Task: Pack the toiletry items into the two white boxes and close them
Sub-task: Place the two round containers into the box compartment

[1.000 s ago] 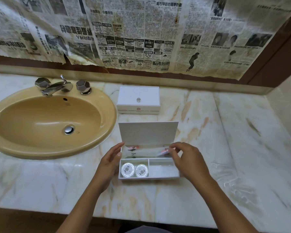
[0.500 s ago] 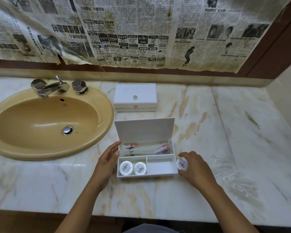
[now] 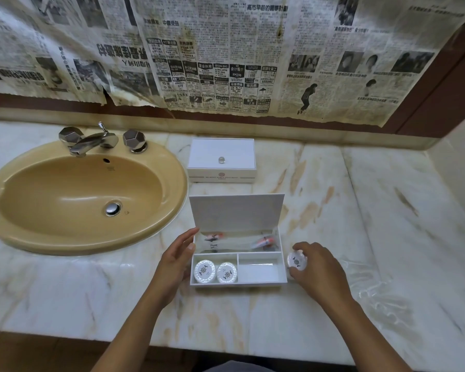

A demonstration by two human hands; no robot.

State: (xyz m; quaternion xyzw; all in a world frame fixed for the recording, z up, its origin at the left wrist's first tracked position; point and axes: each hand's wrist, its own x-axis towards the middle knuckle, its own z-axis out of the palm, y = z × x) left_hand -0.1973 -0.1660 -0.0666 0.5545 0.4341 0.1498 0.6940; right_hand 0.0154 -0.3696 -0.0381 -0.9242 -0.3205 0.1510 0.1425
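Item one: the open white box [image 3: 238,281], which is sitting near the front of the marble counter [image 3: 333,210] with its lid [image 3: 236,212] standing upright at the back. I am seeing three compartments. The long rear one is holding clear-wrapped items [image 3: 239,241] with red-orange parts; the wrapping blurs them, so I am guessing at toothbrush kits. The front left compartment is holding two round wrapped soaps [image 3: 215,271] lying side by side. The front right compartment is showing only its white floor.

Item two: a third round soap [image 3: 295,261], which my right hand [image 3: 317,272] is pinching between thumb and curled fingers just outside the box's right wall.

Item three: my left hand [image 3: 176,260], which is lying relaxed and unclenched against the box's left wall, fingers straight, gripping nothing.

Item four: the closed white box [image 3: 222,159], which is standing behind the open one, apart from it, with a small knob on its lid.

Item five: a tan sink [image 3: 19,237] with a chrome tap [image 3: 91,142] is occupying the left side; newspaper [image 3: 226,55] is covering the wall.
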